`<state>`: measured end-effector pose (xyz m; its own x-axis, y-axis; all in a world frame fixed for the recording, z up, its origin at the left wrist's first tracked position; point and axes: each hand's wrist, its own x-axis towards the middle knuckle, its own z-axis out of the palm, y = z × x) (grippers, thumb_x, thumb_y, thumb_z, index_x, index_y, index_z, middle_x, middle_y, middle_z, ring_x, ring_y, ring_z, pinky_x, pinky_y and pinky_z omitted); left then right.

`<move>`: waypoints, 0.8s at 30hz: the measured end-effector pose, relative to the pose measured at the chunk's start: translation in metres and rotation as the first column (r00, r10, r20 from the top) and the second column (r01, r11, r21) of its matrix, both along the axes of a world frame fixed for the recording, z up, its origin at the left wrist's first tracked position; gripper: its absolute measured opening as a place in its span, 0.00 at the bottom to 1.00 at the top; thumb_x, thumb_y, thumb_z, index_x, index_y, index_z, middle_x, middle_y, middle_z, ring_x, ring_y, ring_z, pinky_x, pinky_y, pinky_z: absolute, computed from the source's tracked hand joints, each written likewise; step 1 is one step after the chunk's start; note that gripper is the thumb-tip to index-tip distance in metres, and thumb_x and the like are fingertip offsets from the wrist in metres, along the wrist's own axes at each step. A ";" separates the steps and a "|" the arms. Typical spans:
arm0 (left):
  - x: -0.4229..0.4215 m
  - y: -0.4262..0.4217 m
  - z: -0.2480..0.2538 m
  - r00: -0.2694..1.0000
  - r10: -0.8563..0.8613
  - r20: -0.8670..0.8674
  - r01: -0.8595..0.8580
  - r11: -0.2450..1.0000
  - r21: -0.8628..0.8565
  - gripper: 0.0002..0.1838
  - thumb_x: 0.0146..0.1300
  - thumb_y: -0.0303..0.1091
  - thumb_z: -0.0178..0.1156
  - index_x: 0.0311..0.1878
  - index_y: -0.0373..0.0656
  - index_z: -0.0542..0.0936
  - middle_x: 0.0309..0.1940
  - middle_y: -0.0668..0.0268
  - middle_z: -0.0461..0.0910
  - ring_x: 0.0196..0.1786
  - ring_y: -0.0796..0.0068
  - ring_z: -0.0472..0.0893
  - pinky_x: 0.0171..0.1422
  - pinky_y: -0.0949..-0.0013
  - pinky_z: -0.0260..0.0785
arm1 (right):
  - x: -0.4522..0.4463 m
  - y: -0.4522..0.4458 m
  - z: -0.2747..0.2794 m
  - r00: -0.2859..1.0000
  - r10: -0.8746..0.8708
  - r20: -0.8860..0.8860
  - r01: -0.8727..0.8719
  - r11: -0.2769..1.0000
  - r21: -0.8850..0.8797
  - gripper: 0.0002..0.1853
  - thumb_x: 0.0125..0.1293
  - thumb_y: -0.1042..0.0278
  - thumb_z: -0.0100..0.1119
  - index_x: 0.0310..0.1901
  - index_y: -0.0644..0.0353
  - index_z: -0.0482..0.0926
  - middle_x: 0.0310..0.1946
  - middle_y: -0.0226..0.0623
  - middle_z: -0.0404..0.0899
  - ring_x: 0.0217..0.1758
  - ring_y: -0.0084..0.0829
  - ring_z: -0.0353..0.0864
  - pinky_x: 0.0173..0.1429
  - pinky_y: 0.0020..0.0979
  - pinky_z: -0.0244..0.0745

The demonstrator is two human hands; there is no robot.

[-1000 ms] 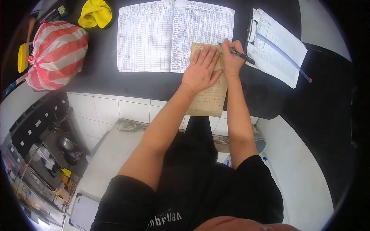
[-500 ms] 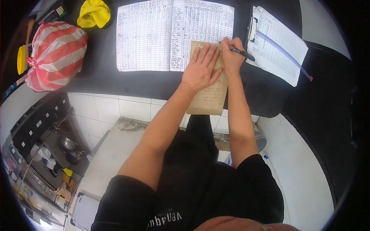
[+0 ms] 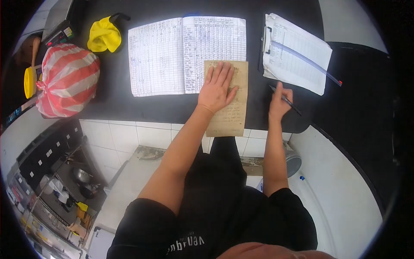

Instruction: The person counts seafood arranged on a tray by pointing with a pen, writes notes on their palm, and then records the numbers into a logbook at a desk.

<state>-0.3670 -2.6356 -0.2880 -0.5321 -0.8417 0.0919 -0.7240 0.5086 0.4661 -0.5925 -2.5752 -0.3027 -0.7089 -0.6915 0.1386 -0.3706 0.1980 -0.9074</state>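
My left hand [image 3: 219,89] lies flat, fingers stretched out, on a brown sheet of paper [image 3: 233,116] with handwriting on it. That sheet covers the lower part of the right page of an open ledger book [image 3: 157,56], whose ruled pages are filled with writing. Its near end hangs past the table edge. To the right, my right hand [image 3: 281,101] grips a dark pen [image 3: 293,106] above the black tabletop, apart from the paper. Just beyond that hand is a clipboard [image 3: 297,52] with printed sheets and a clear bluish strip across them.
At the left of the black table [image 3: 172,110] sit a tied red-and-white striped plastic bag [image 3: 69,82], a yellow cloth [image 3: 105,35] and a dark device [image 3: 60,36]. A shelf with pans [image 3: 82,175] stands low at the left. A white panel [image 3: 336,181] curves along the right.
My right hand, with the pen, has moved off the brown sheet, down and to the right. My left hand stays flat on the paper. The whole view has shifted slightly.
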 end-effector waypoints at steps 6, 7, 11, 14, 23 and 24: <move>-0.001 0.001 0.000 1.000 -0.011 0.027 0.010 1.000 0.005 0.33 0.67 0.49 0.51 0.69 0.38 0.64 0.70 0.56 0.60 0.76 0.56 0.54 0.78 0.51 0.45 | -0.010 0.006 0.003 0.961 -0.119 0.248 0.128 0.992 -0.019 0.20 0.67 0.64 0.63 0.21 0.55 0.65 0.13 0.24 0.66 0.16 0.13 0.60 0.20 0.20 0.56; -0.001 0.001 -0.001 0.999 -0.014 0.037 0.013 1.000 0.013 0.34 0.67 0.50 0.50 0.70 0.37 0.63 0.71 0.56 0.59 0.76 0.56 0.53 0.78 0.50 0.45 | -0.011 0.005 0.001 0.959 -0.130 0.254 0.140 0.990 -0.023 0.20 0.67 0.64 0.63 0.21 0.55 0.65 0.13 0.24 0.66 0.16 0.13 0.60 0.20 0.20 0.56; -0.002 0.001 0.003 1.000 -0.012 0.001 0.012 1.000 -0.001 0.33 0.66 0.47 0.52 0.70 0.38 0.64 0.70 0.55 0.61 0.75 0.56 0.55 0.78 0.51 0.44 | -0.016 0.008 -0.009 0.966 -0.092 0.243 0.115 0.990 -0.078 0.20 0.68 0.62 0.63 0.22 0.55 0.64 0.12 0.26 0.66 0.14 0.14 0.61 0.19 0.20 0.57; -0.003 0.001 0.003 1.000 -0.011 0.011 0.011 1.000 -0.004 0.32 0.66 0.46 0.52 0.70 0.38 0.64 0.70 0.55 0.61 0.75 0.55 0.56 0.78 0.51 0.44 | -0.018 0.008 -0.015 0.968 -0.056 0.243 0.077 0.994 -0.078 0.19 0.67 0.63 0.63 0.23 0.55 0.65 0.13 0.26 0.67 0.15 0.14 0.62 0.20 0.20 0.58; -0.004 0.001 0.004 1.000 -0.002 0.010 0.002 1.000 -0.011 0.32 0.67 0.45 0.52 0.70 0.38 0.64 0.70 0.55 0.61 0.75 0.54 0.56 0.78 0.51 0.45 | -0.012 0.004 -0.013 0.989 -0.043 0.141 0.059 0.992 -0.110 0.18 0.67 0.63 0.64 0.24 0.55 0.66 0.15 0.22 0.65 0.18 0.12 0.60 0.23 0.18 0.55; -0.004 0.001 0.003 1.000 -0.005 0.008 0.005 1.000 -0.016 0.32 0.67 0.45 0.52 0.70 0.38 0.63 0.70 0.55 0.61 0.75 0.54 0.56 0.78 0.51 0.45 | -0.012 0.003 -0.013 0.991 -0.044 0.129 0.059 0.992 -0.114 0.18 0.67 0.63 0.64 0.24 0.55 0.66 0.15 0.22 0.65 0.18 0.12 0.60 0.23 0.18 0.55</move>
<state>-0.3705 -2.6345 -0.2846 -0.5373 -0.8374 0.1007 -0.7249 0.5195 0.4523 -0.6049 -2.5718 -0.3160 -0.7604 -0.6376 0.1235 -0.2434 0.1035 -0.9644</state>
